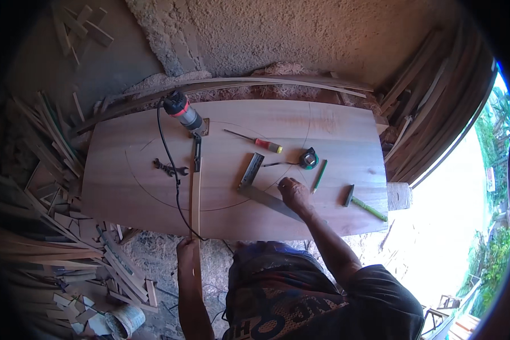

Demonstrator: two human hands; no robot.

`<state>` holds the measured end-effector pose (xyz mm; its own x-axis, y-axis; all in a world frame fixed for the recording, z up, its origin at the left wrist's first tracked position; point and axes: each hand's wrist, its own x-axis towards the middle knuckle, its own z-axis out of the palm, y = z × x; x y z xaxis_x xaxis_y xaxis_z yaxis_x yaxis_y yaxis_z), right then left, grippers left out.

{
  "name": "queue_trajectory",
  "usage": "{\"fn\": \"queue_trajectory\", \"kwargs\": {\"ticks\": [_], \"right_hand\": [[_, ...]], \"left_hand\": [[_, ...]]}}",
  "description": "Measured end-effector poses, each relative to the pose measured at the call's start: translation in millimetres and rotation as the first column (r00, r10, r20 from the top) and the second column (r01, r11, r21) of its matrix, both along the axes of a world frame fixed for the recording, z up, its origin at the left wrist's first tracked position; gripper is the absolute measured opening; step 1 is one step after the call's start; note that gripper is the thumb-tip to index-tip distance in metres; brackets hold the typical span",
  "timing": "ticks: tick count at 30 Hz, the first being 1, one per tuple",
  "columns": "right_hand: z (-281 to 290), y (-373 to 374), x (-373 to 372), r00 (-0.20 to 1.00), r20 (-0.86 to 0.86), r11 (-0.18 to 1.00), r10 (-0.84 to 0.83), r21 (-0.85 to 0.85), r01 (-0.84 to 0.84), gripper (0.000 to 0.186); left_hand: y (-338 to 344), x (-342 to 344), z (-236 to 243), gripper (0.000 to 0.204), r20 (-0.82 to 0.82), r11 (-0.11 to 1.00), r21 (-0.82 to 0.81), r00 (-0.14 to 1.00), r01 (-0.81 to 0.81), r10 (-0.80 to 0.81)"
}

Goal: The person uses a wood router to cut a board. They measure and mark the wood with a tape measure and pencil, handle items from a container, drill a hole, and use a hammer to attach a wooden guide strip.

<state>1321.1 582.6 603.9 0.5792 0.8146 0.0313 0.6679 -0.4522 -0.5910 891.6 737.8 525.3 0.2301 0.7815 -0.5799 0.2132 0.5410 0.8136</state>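
Two hands at work: left hand fingers pinching the wooden strip end to steady it, right hand fingers pressed together on the steel square.

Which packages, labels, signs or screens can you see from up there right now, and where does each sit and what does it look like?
Sign: far right, outdoors among green plants past the wood stack; small upright pale panel with reddish marks, too small to tell more.
Tape measure: on the wooden board, beyond the right hand; round green and black case with a small pale label on its face.
No packages or screens show.
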Motion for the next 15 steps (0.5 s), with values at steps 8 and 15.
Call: {"fn": "queue_trajectory", "kwargs": {"ticks": [8, 15], "right_hand": [[-22, -47, 46, 0.991, 0.112, 0.997, 0.077, 0.017, -0.08, 0.011], [-20, -39, 55, 0.944, 0.177, 0.958, 0.278, 0.018, -0.286, 0.007]], "left_hand": [[-5, 8, 46, 0.01, 0.031, 1.0, 0.011, 0.999, 0.025, -0.025], [-18, 14, 49, 0.014, -0.093, 0.984, 0.175, 0.995, 0.037, -0.021]]}}
